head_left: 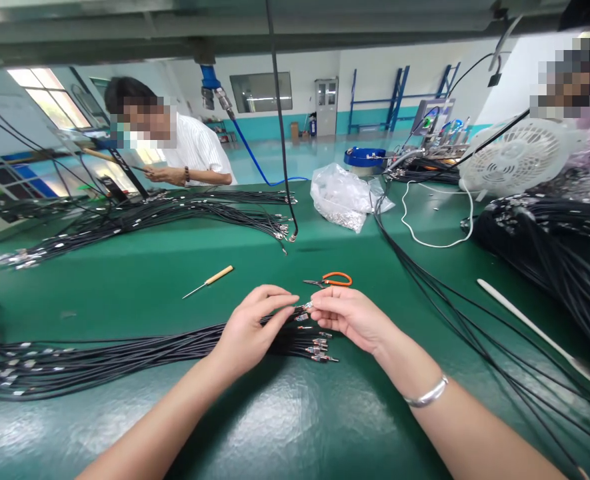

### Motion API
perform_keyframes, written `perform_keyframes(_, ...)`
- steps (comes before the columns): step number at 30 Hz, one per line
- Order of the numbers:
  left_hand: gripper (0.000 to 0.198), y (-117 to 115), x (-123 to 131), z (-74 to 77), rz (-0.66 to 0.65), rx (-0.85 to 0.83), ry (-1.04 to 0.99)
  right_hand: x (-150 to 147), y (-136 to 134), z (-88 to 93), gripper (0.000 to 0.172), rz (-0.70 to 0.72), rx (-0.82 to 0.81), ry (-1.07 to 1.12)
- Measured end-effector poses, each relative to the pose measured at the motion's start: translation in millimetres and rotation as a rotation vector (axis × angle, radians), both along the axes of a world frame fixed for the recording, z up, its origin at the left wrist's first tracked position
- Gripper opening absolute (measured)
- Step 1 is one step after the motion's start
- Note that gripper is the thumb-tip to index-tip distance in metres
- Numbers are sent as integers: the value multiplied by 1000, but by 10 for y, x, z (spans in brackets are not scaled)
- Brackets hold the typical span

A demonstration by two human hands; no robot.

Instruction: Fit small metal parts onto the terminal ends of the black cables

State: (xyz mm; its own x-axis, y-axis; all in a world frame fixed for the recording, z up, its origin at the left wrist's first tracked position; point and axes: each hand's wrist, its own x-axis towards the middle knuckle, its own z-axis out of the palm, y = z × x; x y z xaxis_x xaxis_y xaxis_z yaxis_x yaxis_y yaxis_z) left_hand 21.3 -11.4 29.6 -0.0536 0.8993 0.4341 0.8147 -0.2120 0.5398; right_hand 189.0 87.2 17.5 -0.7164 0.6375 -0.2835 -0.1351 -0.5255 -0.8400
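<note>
A bundle of thin black cables (99,357) lies across the green table (285,413), its metal connector ends (319,347) fanned out at the centre. My left hand (249,330) pinches one black cable just behind its connector. My right hand (349,313) pinches the small metal connector tip (307,305) of that same cable. The two hands meet fingertip to fingertip above the bundle's ends. A silver bracelet sits on my right wrist.
Orange-handled pliers (332,279) and a wooden-handled awl (209,281) lie just beyond my hands. More black cables (149,213) spread at far left and right. A plastic bag of parts (342,197), a white fan (517,157), a white stick (535,330). A person sits at the far left, another at the right edge.
</note>
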Motion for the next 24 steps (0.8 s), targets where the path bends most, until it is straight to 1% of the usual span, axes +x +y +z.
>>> perform_keyframes(2, 23, -21, 79, 32, -64, -14, -83, 7, -28, 33, 18, 13, 9, 14)
perform_keyframes(4, 24, -26, 116, 32, -107, -25, -114, 10, -49, 56, 16, 23, 12, 26)
perform_keyframes(8, 25, -22, 93, 12, -168, 5, -64, -4, -67, 53, 13, 24, -18, 36)
perform_keyframes(12, 25, -23, 82, 26, -184, 19, -30, -18, -70, 33, 11, 17, -57, 51)
perform_keyframes(14, 23, -24, 97, 33, -177, 11, -61, -20, -72, 28, 11, 12, -63, 53)
perform_keyframes(18, 17, -20, 138, 26, -133, -27, -187, -24, -73, 22, 12, 8, -53, 54)
perform_keyframes(22, 9, 2, 163, -26, -21, -81, -329, -27, -71, 27, 12, 4, -52, 45)
perform_keyframes(24, 9, 14, 156, -69, 20, -113, -417, -26, -66, 30, 12, -1, -56, 39)
